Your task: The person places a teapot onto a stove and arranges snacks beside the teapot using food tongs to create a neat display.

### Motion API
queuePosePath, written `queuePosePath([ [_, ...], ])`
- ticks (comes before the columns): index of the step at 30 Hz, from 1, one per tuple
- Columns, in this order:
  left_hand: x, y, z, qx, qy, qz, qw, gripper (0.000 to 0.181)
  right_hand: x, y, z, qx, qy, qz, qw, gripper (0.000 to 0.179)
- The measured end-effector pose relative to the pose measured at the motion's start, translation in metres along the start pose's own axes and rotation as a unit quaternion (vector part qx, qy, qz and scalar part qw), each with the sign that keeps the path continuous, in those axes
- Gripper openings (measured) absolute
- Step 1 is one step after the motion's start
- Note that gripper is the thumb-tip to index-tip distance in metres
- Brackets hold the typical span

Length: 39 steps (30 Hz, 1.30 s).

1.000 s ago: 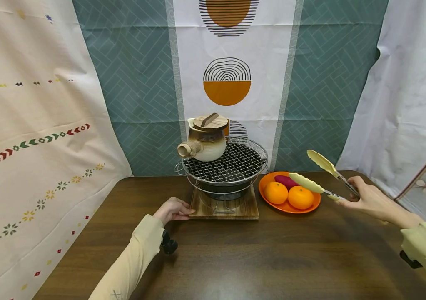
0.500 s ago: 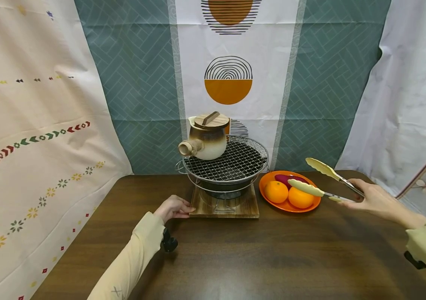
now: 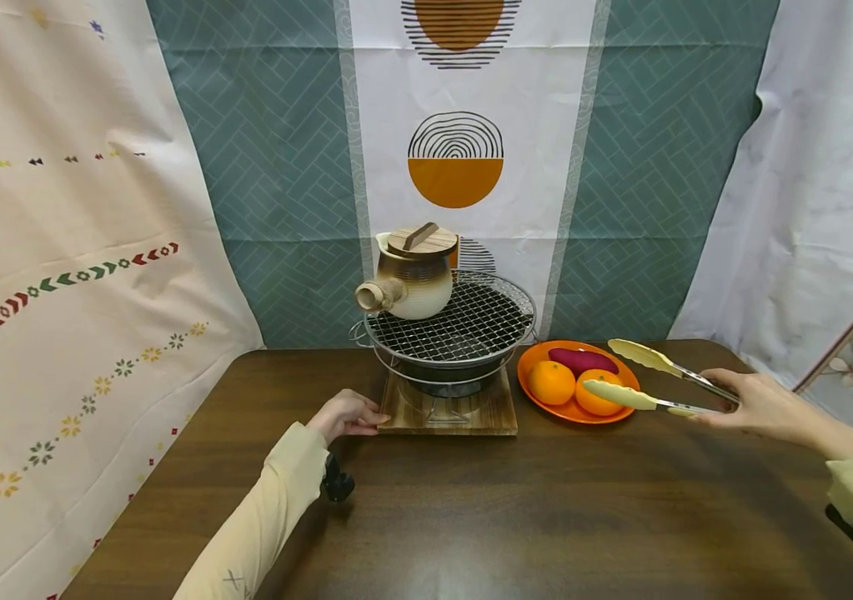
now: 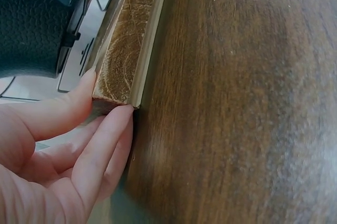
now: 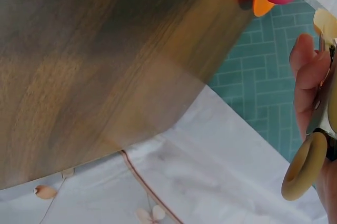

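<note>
At the front left corner of the wooden board [image 3: 482,423], my left hand [image 3: 345,415] pinches its edge, thumb on top and fingers at the side and underneath, as the left wrist view shows. On that board stands a round grill [image 3: 464,333] with a wire mesh top. My right hand [image 3: 760,404] grips a pair of tongs [image 3: 684,375] with pale yellow heads spread apart. The tongs reach over the right side of an orange plate [image 3: 546,403]. On the plate lie two oranges [image 3: 552,382] and a purple sweet potato [image 3: 579,360]. Nothing is between the tong heads.
A clay pot [image 3: 426,287] with a wooden lid and side handle sits on the left part of the mesh. The brown table [image 3: 426,517] ends against a patterned curtain [image 3: 283,167] at the back. Cloths hang at both sides.
My right hand has moved right and slightly down with the tongs, whose upper head is lower over the plate's right side. The left hand stays at the board's corner.
</note>
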<state>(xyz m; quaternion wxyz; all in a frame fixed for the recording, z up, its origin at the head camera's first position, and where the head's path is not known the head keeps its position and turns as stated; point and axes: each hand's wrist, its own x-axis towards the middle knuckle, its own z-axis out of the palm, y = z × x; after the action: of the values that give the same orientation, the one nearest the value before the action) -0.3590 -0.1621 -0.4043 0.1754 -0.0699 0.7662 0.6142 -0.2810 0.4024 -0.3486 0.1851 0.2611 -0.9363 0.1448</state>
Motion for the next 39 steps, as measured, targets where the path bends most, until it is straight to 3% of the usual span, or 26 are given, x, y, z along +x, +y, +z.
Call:
queuePosePath([
  [7,0.001,-0.002,0.001,-0.003,-0.002,0.005,1.0,0.04,-0.003,0.002,0.002,-0.007,0.001,-0.02,0.9998,0.051],
  [23,-0.004,0.0,0.001,-0.001,-0.008,0.014,0.9999,0.042,-0.007,0.004,0.007,-0.011,-0.006,-0.014,0.9998,0.053],
  [27,0.001,-0.003,0.001,0.004,-0.005,0.015,0.9999,0.042,-0.008,0.005,0.009,-0.001,-0.014,-0.012,0.9998,0.054],
  [32,0.012,-0.009,-0.004,-0.001,-0.036,0.03,0.9989,0.046,-0.009,0.006,0.011,0.003,-0.018,-0.001,0.9998,0.055],
  [39,-0.003,0.0,0.001,0.003,-0.01,0.018,0.9998,0.044,-0.009,0.006,0.012,-0.005,-0.023,-0.008,0.9997,0.058],
])
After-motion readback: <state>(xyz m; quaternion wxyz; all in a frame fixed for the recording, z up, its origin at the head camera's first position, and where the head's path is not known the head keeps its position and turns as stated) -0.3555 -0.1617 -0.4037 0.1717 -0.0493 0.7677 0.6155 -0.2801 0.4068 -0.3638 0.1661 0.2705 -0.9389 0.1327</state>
